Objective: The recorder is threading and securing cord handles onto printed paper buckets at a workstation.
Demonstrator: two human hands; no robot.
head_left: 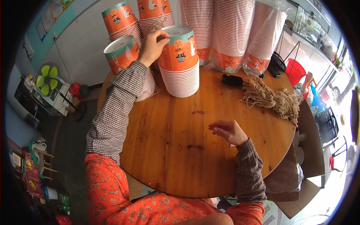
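A stack of nested orange and teal paper buckets (179, 56), bottoms up with their white rims below, stands on the round wooden table (168, 142). At the upper left edge of its top bucket, my left hand (153, 45) has its bent fingers on the raised bottom rim and thumb against the side. Just left of it, a second bucket stack (122, 52) leans partly behind my left arm. My right hand (229, 132) is over the table's right middle, fingers loosely curved and apart, holding nothing.
Taller bucket stacks in clear plastic bags (232, 33) line the table's back, beside unbagged stacks (119, 18). A bundle of beige string (272, 97) and a black object (232, 80) lie at right. Cardboard (309, 142) stands by the right edge; a green-bladed fan (47, 80) is left.
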